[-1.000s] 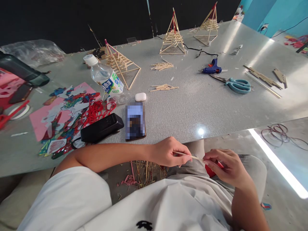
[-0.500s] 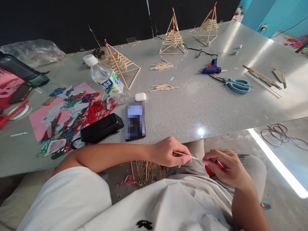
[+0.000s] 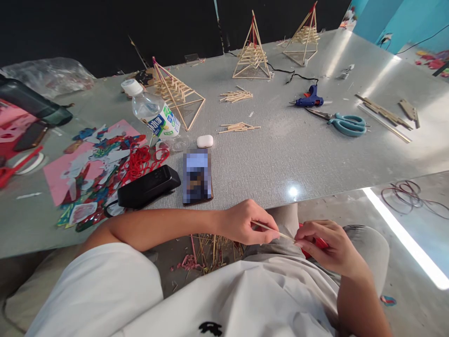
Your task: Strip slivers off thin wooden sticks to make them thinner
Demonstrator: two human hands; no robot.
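Observation:
My left hand (image 3: 247, 223) is closed over the lap, just off the table's front edge, pinching a thin wooden stick (image 3: 286, 236) between thumb and fingers. The stick slants down to the right. My right hand (image 3: 328, 245) is closed too, its thumb and forefinger pressed together at the stick's right end. Something red (image 3: 317, 242) shows behind and under the right fingers; most of it is covered, and I cannot tell whether the hand holds it.
On the table (image 3: 259, 173) lie a phone (image 3: 197, 178), black case (image 3: 149, 187), white earbud case (image 3: 205, 141), small sticks (image 3: 239, 127), glue gun (image 3: 308, 97) and scissors (image 3: 347, 125). A bottle (image 3: 150, 110) stands before stick pyramids (image 3: 251, 58). Sticks and scraps (image 3: 213, 252) lie below.
My right fingertips have shifted slightly left along the stick's end, and more of the red thing shows behind them. The left hand keeps its grip almost unmoved.

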